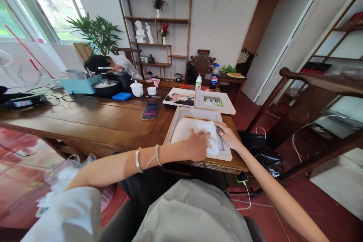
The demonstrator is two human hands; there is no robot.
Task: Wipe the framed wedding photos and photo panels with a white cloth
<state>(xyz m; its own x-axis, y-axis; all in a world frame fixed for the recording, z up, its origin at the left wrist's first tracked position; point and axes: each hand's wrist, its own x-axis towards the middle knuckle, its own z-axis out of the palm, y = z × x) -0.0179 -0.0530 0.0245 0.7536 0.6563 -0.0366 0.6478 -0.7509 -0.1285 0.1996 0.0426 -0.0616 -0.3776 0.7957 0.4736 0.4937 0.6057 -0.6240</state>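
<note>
A picture frame [227, 155] with a pale rim lies flat on the wooden table in front of me. Over its middle spreads a white cloth [184, 130], which hides most of the picture inside. My left hand [197, 145], with bracelets at the wrist, presses down on the cloth with bent fingers bunching it. At the cloth's right edge is my right hand [228, 136], a ring on one finger; its fingers close on the cloth over the frame's right side. Behind lie a second framed picture [214, 101] and a portrait picture [179, 97].
On the wooden table [113, 121] are a phone [150, 110], a blue box [121, 96], a white lidded pot [137, 89], a cola bottle [214, 76] and a white bottle [198, 83]. Another person [124, 64] leans behind dark pots. A wooden chair [312, 94] stands right.
</note>
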